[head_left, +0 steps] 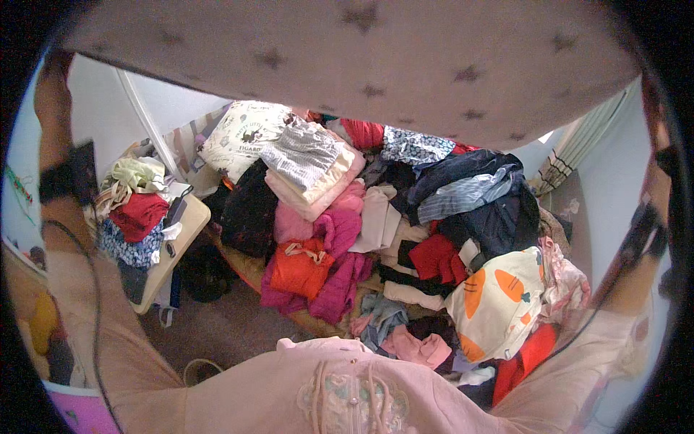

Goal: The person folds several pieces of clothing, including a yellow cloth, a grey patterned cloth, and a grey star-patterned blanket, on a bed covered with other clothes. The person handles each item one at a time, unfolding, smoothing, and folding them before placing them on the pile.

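Observation:
Both my arms are raised at the sides of the head view. A pinkish-grey cloth with dark stars spans the top of the view between them, its near edge sagging over the scene. At its left end is my left hand, dim at the rim, closed on the cloth as far as the stretch shows. My right hand is at the right end in the same way. The fingers themselves are hidden. Below lies a large heap of clothes, with a magenta garment, an orange-red folded piece and dark jeans.
A white printed cushion and a folded stack lie on the heap's far side. A carrot-patterned cushion lies at right. More clothes sit on a pale chair at left. A curtain hangs at far right.

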{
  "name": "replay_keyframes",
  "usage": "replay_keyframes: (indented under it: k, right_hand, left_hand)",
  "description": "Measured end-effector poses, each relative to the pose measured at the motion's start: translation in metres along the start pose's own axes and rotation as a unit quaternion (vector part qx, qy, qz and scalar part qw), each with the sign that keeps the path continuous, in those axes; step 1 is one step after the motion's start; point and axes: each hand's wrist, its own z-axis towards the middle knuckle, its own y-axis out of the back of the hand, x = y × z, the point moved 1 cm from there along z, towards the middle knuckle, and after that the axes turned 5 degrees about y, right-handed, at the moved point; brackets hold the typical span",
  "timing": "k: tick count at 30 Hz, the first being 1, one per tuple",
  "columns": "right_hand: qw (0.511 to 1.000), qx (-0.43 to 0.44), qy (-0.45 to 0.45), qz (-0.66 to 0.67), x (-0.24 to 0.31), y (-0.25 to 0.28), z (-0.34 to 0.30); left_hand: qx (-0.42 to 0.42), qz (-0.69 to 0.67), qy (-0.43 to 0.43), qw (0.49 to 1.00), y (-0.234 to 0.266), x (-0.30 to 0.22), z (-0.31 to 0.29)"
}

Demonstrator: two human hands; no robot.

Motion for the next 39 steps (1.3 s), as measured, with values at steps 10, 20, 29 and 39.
replay_keyframes:
  k: [10,20,29,39]
  right_hand:
    - [0.952,0.036,-0.305,-0.003,-0.120,0.142,-0.290]
    - [0.814,-0.062,-0.577,-0.023,-0.155,0.204,-0.498]
    - [0.808,-0.117,-0.576,-0.042,-0.161,0.184,-0.510]
    - [0.765,-0.122,-0.613,-0.157,-0.202,0.131,-0.501]
  left_hand:
    - [0.205,-0.098,0.236,0.945,0.042,0.085,-0.323]
    - [0.460,-0.139,0.297,0.825,0.094,0.088,-0.510]
    - [0.514,-0.186,0.304,0.780,0.038,0.096,-0.471]
    - [0.680,-0.261,0.312,0.610,-0.085,0.121,-0.436]
